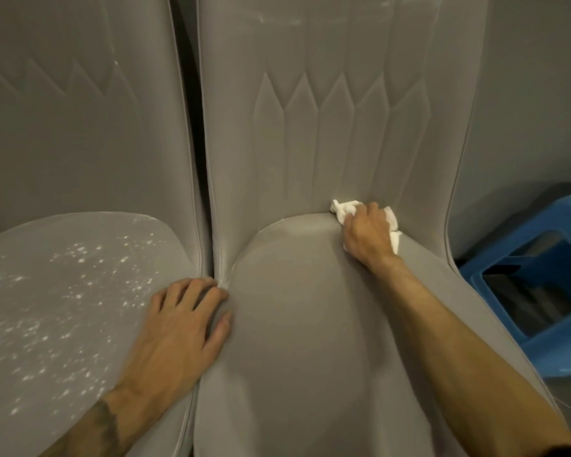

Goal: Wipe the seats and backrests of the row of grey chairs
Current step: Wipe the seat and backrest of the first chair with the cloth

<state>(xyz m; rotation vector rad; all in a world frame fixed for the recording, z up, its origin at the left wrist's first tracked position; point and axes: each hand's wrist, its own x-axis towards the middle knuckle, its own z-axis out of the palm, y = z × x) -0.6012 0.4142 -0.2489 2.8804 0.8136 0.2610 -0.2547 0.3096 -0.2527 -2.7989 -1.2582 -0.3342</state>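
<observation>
Wiping the crease at the back edge of the right chair (304, 324)

The left chair (80, 179) stands just beside it, and a blue stool (541, 291) sits past the right chair's right edge. The left hand (182, 328) lies flat with fingers relaxed, pressing on the seam where the two seats' inner edges meet. The right hand (368, 235) clenches round a crumpled white tissue (343, 207), pushed into the join of seat and backrest. White specks (80, 291) cover the left chair's seat, so that one looks undone. Risks, as I judge them: the thin tissue may shred or wedge in the crease, and the bracing hand could drag specks across onto the wiped seat
</observation>
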